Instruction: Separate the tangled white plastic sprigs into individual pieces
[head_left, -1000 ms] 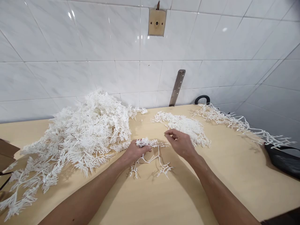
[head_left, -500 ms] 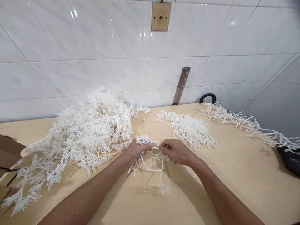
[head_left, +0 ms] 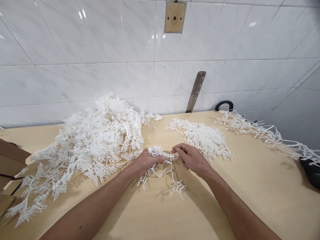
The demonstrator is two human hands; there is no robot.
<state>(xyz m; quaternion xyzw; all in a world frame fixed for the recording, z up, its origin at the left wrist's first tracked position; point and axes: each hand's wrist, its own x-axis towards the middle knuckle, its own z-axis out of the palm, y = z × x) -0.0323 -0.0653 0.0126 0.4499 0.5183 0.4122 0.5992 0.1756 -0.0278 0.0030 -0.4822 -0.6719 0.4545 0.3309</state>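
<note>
My left hand is closed around a small bunch of white, branching plastic-like sprigs. Below its fingers a thin white branch with forked tips dangles over the table. Close by on the right is my right hand, its fingers curled and thumb drawn in beside the bunch's right end. Whatever those fingertips hold, if anything, is too small to tell. A large heap of white branching sprigs lies to the left of my hands, and a smaller flat pile of short white pieces sits behind the right hand.
Long bare white stems stretch along the right side of the table, near a black ring-shaped object and a black item. A cardboard box stands at left. A metal strip leans on the tiled wall.
My right hand has come slightly up and away from the left hand's bunch. The hanging branch has swung right and is sharper now. The view has shifted slightly.
</note>
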